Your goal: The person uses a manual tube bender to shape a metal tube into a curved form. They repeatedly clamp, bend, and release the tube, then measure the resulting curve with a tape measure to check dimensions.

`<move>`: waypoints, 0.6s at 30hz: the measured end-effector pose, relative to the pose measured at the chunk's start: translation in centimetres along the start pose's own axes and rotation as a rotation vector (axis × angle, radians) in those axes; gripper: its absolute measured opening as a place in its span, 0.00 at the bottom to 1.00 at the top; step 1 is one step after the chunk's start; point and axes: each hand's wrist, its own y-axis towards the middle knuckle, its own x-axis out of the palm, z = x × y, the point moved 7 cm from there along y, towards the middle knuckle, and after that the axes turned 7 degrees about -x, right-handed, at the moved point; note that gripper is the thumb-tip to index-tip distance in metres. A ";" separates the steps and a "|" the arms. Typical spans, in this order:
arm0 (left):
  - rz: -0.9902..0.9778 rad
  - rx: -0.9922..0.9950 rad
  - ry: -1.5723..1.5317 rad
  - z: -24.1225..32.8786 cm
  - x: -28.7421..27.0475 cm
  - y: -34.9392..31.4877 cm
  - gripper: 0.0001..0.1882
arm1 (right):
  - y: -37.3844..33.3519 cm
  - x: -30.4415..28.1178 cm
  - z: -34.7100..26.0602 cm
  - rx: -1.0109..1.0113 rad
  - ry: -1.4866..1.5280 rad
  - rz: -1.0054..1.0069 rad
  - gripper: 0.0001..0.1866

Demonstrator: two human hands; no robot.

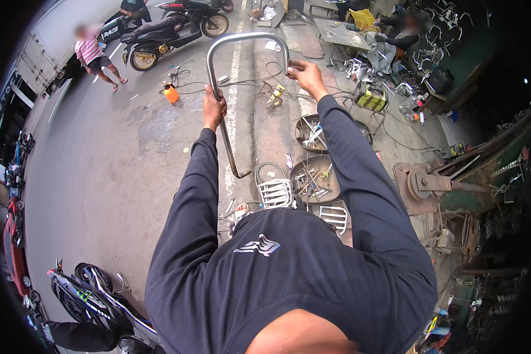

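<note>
Gripped in both fists: a bent, U-shaped silver metal tube [242,41], raised at arm's length in front of the chest. Left hand [213,108] wrapped tight around the tube's longer left leg, below the left bend, knuckles up, fingers curled fully round the metal. Right hand [304,74] pressed closed on the end of the shorter right leg, just under the right bend, thumb side toward the tube. Both arms stretched forward and nearly straight, in dark long sleeves [189,194], the left a little lower than the right. Tube held with its curved top farthest from the body; left leg running down past the left fist and ending in a small hooked foot, free in the air above the concrete ground [100,177].

Below the tube, on the ground: two round shallow metal pans [312,177] filled with small tools and parts, and beside them white wire racks [275,193]. Left of the tube, a small orange bottle [170,92] among loose cables. Beyond the tube's top, a parked dark scooter [171,29]; farther left of that, a person in a striped shirt [91,56], well apart. Right of the tube, a rusty bending machine [430,186].
</note>
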 end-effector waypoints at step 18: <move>0.176 -0.123 0.896 -10.0 -14.7 -11.7 0.26 | -42.0 -8.5 17.6 0.636 -0.598 -0.346 0.29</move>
